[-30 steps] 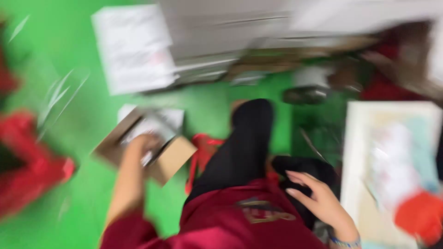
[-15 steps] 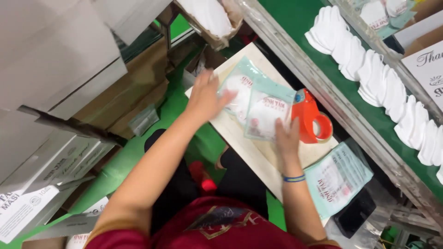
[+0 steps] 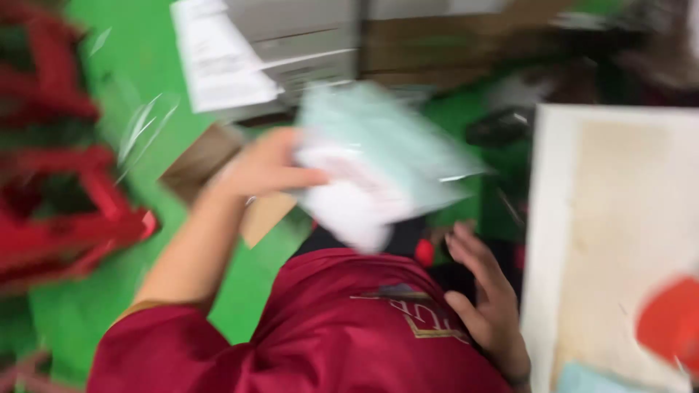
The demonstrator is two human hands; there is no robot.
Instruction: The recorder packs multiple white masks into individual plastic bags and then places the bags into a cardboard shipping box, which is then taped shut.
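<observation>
1. At far left, red frame (image 3: pixel 54 167): blurred red bars standing on the green floor (image 3: pixel 69 320); its kind cannot be told
2. Upper left of centre, white printed sheet (image 3: pixel 218 58): lies against grey cartons (image 3: pixel 306 36) stacked at the top of the view; brown cardboard (image 3: pixel 451 51) shows beside them to the right
3. Left of centre, brown cardboard box (image 3: pixel 211 156): on the floor, partly hidden behind the left forearm; a flap of it shows below the wrist
4. Left hand (image 3: pixel 266 167): raised, fingers and thumb closed on the left edge of the packets
5. Centre, pale green and white flat packets (image 3: pixel 378 171): a small bundle of plastic pouches held in the air by the left hand alone, tilted, above the lap and over the floor; motion blur hides the count and the print
6. Lower centre, dark red shirt (image 3: pixel 328 327): the person's own chest and sleeve, with a badge on the front
7. Right of centre, right hand (image 3: pixel 484 291): open, fingers spread, holding nothing, just beside the left edge of the board and well apart from the packets
8. At right, pale board surface (image 3: pixel 619 218): cream-coloured, mostly bare
9. Far lower right, red-orange object (image 3: pixel 673 324): rests on the board, blurred, kind not clear
10. Bottom right, pale blue-green packet corner (image 3: pixel 582 380): lies on the board at the frame edge
</observation>
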